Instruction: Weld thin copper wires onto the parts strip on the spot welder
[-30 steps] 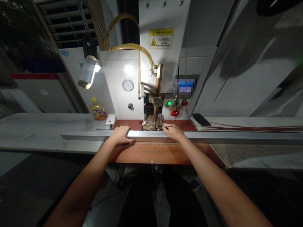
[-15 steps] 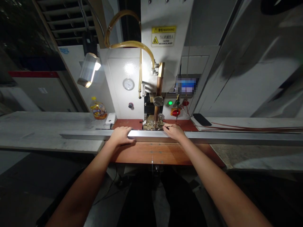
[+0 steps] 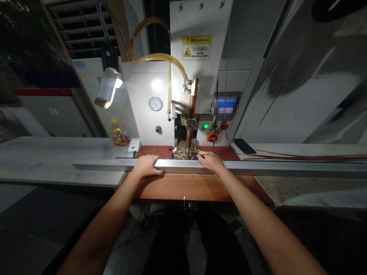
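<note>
A long grey metal bar (image 3: 177, 165) lies left to right across the bench in front of the machine. My left hand (image 3: 146, 165) is wrapped over the bar, thumb on the near side and fingers at the far edge. Resting over the bar further right, my right hand (image 3: 211, 160) has thumb and forefinger pinched just past its far edge. Whatever sits in that pinch is too small to make out. Close to those fingertips, the copper-coloured electrode rod (image 3: 189, 137) of the machine comes down to a small metal fixture (image 3: 181, 150).
Brown strips (image 3: 301, 156) and a black phone (image 3: 244, 146) lie right, behind the bar. Left stand a yellow-capped bottle (image 3: 119, 134) and a white device (image 3: 134, 145). A lit lamp (image 3: 108, 88) hangs above. The orange-brown board (image 3: 172, 189) ends at my legs.
The view has tipped slightly, so the scene sits a little lower. Both hands keep their places along the bar, and the bar shows no clear movement.
</note>
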A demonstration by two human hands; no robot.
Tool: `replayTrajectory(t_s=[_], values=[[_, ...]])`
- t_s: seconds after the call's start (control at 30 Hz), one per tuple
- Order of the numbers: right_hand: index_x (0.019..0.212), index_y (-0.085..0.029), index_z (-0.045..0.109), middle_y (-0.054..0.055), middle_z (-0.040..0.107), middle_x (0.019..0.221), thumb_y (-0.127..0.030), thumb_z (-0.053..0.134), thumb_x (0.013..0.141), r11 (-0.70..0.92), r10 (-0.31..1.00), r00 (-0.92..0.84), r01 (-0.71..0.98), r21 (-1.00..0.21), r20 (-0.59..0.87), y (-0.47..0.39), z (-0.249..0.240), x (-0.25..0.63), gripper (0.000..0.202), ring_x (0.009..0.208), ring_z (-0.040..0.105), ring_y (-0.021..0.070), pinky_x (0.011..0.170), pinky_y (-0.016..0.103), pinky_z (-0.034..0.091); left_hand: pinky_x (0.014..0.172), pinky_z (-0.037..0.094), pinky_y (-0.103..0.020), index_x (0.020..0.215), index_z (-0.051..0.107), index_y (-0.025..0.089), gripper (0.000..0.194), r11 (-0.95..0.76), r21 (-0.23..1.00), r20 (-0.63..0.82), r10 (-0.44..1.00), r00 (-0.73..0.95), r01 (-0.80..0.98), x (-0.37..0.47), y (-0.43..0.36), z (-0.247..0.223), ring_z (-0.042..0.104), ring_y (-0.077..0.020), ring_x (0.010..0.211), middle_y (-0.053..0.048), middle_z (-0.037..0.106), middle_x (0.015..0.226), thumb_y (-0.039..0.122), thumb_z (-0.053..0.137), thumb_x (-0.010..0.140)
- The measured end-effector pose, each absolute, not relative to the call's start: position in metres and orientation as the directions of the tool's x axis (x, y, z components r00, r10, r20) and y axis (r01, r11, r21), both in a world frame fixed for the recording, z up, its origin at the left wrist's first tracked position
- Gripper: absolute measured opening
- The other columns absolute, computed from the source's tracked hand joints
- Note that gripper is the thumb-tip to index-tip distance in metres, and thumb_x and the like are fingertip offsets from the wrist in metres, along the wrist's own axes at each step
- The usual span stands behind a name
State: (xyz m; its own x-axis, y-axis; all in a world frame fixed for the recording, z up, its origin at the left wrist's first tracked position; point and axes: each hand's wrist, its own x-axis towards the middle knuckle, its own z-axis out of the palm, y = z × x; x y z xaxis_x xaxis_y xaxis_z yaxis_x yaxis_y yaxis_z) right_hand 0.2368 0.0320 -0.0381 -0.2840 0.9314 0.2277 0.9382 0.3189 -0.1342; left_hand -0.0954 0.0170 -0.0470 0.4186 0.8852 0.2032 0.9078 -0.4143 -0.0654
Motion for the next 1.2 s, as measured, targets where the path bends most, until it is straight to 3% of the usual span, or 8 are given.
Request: replayTrajectory(t_s=[0.8,1.2], values=[[0.101,-0.028,0.067,0.002,0.071,0.108,-0.038,0.033,0.094,0.318,0.934,-0.281,0.936,-0.153,0.222,0.0315,-0.0372,0.2368,0.036,0.096,0.063,0.0178,0.077,0.024,0.04,0.088,0.041,-0.036,0.117,0.06,0.025,0.065,-0.381,-0.023,0.169,0.91,0.379,0.924,-0.0946,0.0175,-0.0484,0.058,-0.0292,0.106,-0.009,0.066,0.116,0.067,0.06,0.067],[0.102,-0.029,0.067,0.001,0.072,0.107,-0.038,0.035,0.094,0.303,0.941,-0.265,0.937,-0.174,0.211,0.0269,-0.0341,0.2354,0.034,0.096,0.063,0.0181,0.076,0.025,0.041,0.083,0.044,-0.037,0.112,0.062,0.024,0.062,-0.384,-0.038,0.188,0.904,0.384,0.923,-0.0946,0.0158,-0.049,0.06,-0.0296,0.101,-0.01,0.067,0.11,0.067,0.06,0.067]])
